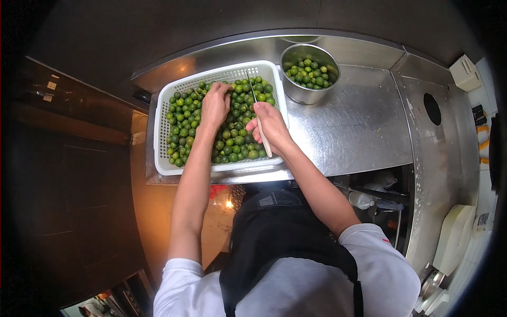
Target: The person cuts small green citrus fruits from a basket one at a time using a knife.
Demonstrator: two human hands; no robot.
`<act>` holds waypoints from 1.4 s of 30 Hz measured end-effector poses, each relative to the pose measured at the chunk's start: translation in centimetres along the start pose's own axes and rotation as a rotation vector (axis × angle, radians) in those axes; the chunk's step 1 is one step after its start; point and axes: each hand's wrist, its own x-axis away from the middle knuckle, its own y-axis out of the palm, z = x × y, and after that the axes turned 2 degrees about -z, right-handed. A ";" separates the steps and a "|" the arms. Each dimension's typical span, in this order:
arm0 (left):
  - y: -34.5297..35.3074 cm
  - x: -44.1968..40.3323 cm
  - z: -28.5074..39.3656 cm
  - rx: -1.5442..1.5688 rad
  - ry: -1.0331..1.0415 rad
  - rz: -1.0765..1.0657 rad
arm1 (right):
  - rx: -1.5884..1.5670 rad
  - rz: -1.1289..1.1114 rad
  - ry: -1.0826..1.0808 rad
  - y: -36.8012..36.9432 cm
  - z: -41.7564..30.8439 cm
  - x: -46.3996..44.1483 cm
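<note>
A white plastic basket (158,132) full of small green limes (182,124) sits on the steel counter. Over the limes, at the basket's far middle, is my left hand (215,105), its fingers curled down among them; whatever is under the fingertips is hidden. My right hand (272,127) grips a knife (268,143) by its pale handle above the basket's right part. The thin blade points away from me, toward the far rim. Just right of the basket stands a round steel pot (309,96) with more limes inside.
The steel counter (351,127) runs right to a raised section with a dark round hole (432,109). A white container (465,72) stands at the far right corner. Below the counter, an open shelf holds white bottles (361,199).
</note>
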 end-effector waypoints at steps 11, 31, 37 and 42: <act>-2.2 5.2 3.8 1.428 -0.597 -0.027 | 0.461 -0.004 -0.355 0.4 -0.1 1.4; -1.4 7.8 5.9 1.425 -0.483 0.153 | 0.539 0.041 -0.432 0.8 -0.5 1.1; -1.4 7.5 5.2 1.434 -0.480 0.249 | 0.702 -0.048 -0.484 1.0 0.8 1.0; -1.0 7.6 4.3 1.397 -0.461 0.291 | 0.771 -0.069 -0.520 1.2 0.2 1.7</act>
